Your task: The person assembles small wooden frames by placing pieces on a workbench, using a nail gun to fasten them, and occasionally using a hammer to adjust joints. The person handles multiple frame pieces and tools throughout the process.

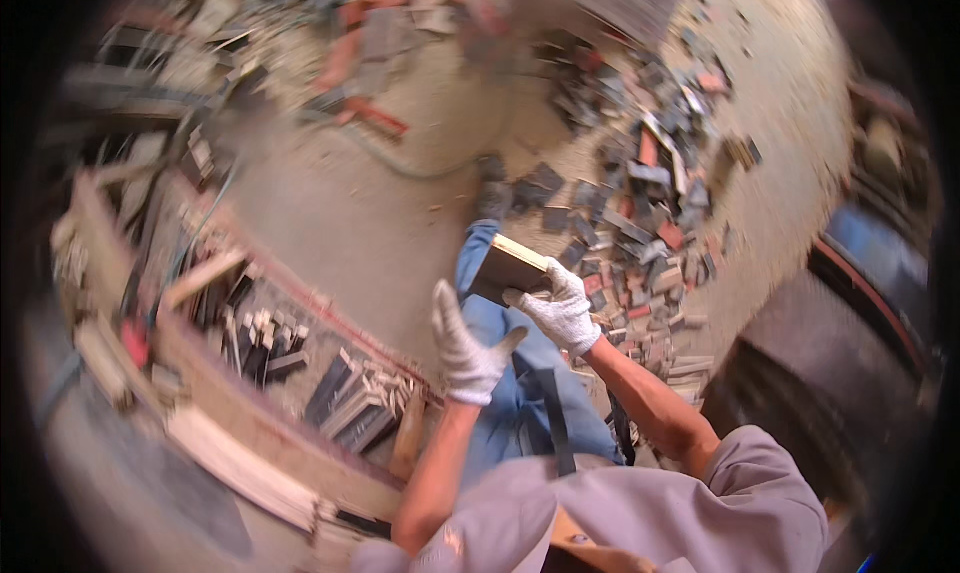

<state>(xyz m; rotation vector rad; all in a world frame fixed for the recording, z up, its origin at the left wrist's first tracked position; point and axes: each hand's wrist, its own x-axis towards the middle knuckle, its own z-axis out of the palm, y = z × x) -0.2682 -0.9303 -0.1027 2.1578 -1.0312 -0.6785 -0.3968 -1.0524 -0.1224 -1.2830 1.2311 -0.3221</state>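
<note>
In my right hand [558, 311], gloved in white knit, is a short board block [508, 273] with a dark face and a pale wooden edge. The fingers close on its right end, and it is held up over my legs. My left hand [468, 348], in a matching glove, is raised just left of the block and does not touch it. Its fingers stretch upward with the thumb spread apart, and nothing lies in it. Some motion blur softens the picture.
Left of me, a wooden-sided bin [250, 403] contains several stacked dark blocks [360, 413]. A heap of black and red offcuts [640, 203] spreads over the floor ahead and right. A hose [415, 173] crosses the floor. A large dark box-like object [800, 383] stands at right.
</note>
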